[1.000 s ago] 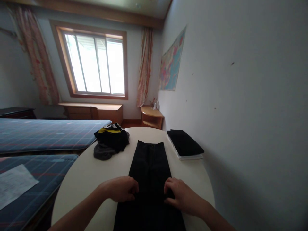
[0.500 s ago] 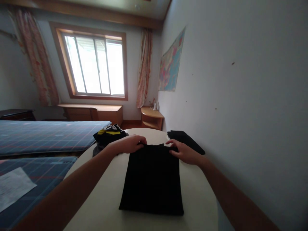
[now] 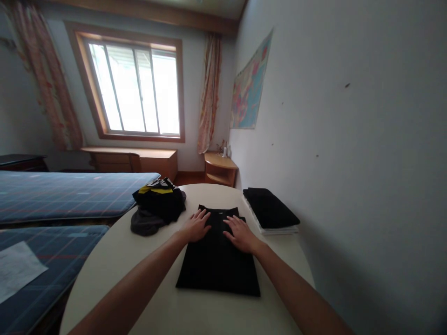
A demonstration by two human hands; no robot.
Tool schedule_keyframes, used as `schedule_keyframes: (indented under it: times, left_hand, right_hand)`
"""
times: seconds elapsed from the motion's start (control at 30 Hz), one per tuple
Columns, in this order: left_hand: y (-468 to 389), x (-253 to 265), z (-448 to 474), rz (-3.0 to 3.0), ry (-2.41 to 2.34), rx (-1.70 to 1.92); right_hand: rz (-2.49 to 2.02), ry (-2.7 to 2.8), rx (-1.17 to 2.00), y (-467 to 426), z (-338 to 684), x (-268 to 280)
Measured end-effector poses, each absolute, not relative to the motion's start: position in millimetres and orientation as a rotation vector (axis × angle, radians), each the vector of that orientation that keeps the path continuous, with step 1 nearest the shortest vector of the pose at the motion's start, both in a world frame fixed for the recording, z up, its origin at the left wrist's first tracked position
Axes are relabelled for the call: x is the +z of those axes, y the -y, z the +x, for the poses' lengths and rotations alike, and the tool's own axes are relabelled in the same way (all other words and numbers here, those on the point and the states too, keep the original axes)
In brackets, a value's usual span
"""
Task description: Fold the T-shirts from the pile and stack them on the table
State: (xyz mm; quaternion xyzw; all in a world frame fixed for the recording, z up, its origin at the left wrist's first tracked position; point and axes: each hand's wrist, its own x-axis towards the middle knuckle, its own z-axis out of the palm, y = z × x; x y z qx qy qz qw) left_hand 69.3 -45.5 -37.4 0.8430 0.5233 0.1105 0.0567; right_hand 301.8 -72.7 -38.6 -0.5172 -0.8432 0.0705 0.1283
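Note:
A folded black garment [image 3: 219, 265], perhaps a shirt, lies flat on the white round table [image 3: 153, 298] in front of me. My left hand [image 3: 197, 225] rests on its upper left part with the fingers spread. On the upper right part lies my right hand [image 3: 240, 232], palm down and fingers apart. Neither hand grips the cloth. To the left is a crumpled heap of dark clothes [image 3: 160, 204] with yellow and white print. A stack of folded clothes [image 3: 272, 209], black on top and white below, sits to the right.
Two blue plaid mattresses [image 3: 77, 195] stand left of the table, the nearer one with a paper sheet [image 3: 19, 267] on it. The wall [image 3: 377, 186] runs close along the right side. A desk [image 3: 157, 160] and a corner shelf [image 3: 220, 161] are at the back.
Both hands have let go of the garment's far edge and moved nearer to me, now lying flat on it. The garment has settled flat on the table. The view has shifted slightly.

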Motion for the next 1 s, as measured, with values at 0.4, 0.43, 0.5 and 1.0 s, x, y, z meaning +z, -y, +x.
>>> schedule_keyframes:
  times: [0.4,0.43,0.5,1.0]
  left_hand:
    - [135,-44,50,2.614,-1.452,0.387]
    - [139,-40,49,2.614,-1.473,0.403]
    - [141,-36,49,2.59,-1.528,0.444]
    - [127,-43,46,2.339,-1.451,0.691]
  right_hand:
    - [-1.369,2.522,0.308,173,307,-16]
    - [-1.366,2.528,0.323,176,309,-13]
    - [-1.401,2.501,0.302,173,312,-12]
    - [-1.628,2.467,0.488,137,320,-1]
